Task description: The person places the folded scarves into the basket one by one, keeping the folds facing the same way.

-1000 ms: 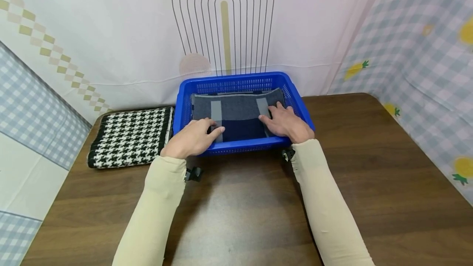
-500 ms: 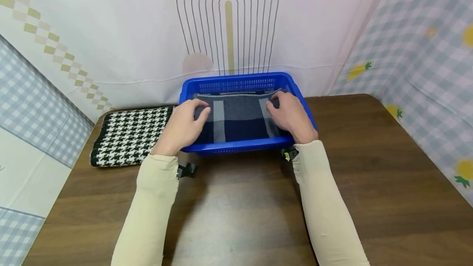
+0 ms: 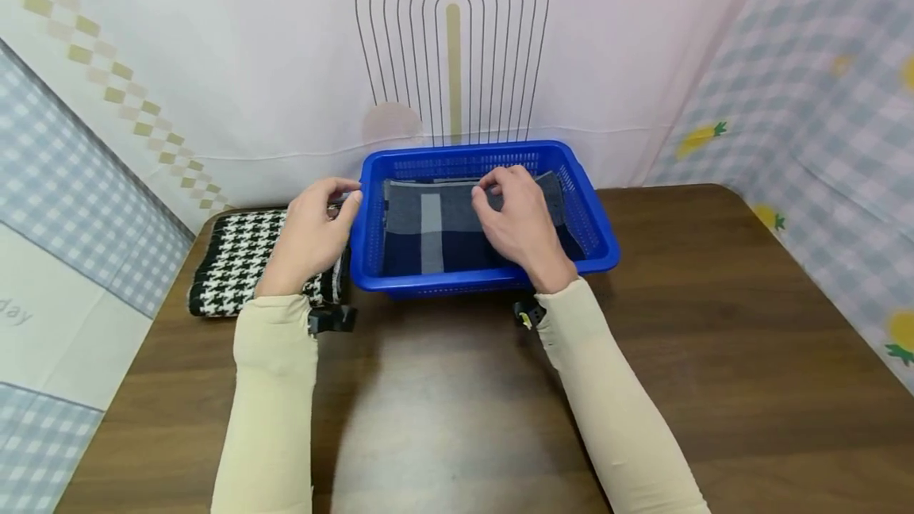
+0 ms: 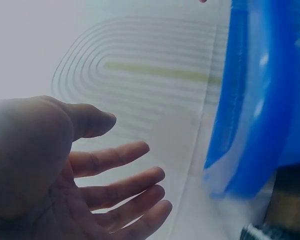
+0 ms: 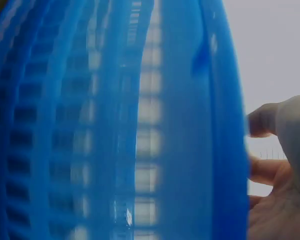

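Note:
A blue plastic basket [image 3: 457,280] stands against the back wall, with a folded grey and navy cloth [image 3: 457,248] lying in it. My left hand [image 3: 303,236] is left of the basket, over a folded black-and-white houndstooth cloth [image 3: 232,260]. In the left wrist view, the fingers of that left hand [image 4: 45,160] are spread and relaxed, holding nothing. Over the basket hangs my right hand [image 3: 521,224], its fingers loosely bent and nothing visible in them. The basket's perforated wall [image 5: 180,125] fills much of the right wrist view and partly hides the hand.
A brown wooden table [image 3: 428,403] bears the basket and the houndstooth cloth. Behind it hangs a white printed curtain [image 3: 286,62]. Blue-checked fabric [image 3: 800,101] borders the right side, and more checked fabric [image 3: 57,149] the left.
My left hand has drawn back from inside the basket and moved left over the houndstooth cloth. The right hand has shifted left, from the basket's right side toward its middle. The cloth stays inside.

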Action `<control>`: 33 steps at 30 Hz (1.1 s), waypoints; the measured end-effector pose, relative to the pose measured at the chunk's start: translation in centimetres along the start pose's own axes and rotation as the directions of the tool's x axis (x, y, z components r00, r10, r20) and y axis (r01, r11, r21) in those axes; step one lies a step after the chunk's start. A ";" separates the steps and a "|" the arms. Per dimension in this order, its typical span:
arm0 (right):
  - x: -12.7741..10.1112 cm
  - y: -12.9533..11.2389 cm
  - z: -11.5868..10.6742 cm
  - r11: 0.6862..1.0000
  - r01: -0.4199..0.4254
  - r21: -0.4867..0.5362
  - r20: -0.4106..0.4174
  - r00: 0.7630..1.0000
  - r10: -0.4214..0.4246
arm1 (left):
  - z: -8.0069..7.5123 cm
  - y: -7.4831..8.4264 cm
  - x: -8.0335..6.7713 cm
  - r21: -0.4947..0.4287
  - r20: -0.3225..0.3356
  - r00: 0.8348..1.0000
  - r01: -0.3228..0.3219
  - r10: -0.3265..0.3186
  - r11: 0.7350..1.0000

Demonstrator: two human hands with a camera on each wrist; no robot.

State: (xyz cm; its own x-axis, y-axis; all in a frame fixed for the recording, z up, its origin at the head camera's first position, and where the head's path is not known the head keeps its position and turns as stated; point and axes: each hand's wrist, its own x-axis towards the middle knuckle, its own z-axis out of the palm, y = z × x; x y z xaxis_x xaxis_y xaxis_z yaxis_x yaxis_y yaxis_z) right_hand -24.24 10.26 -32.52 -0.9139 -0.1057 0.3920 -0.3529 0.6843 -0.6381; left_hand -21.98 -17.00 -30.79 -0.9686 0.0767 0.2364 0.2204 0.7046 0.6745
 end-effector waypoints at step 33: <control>-1.7 -8.0 7.2 0.970 0.132 0.203 0.107 0.982 -0.156 | -6.3 -6.5 -2.4 0.107 -0.030 0.968 0.251 -0.249 0.962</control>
State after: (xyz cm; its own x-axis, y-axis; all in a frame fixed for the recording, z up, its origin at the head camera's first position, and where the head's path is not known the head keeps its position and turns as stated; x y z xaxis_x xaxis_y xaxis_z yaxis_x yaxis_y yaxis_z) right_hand -21.28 -0.23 -32.83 -0.8641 -0.2877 0.4130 -0.5034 0.5039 -0.7019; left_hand -20.32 -26.18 -31.37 -0.9891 -0.1221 0.0818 -0.0430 0.7727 0.6334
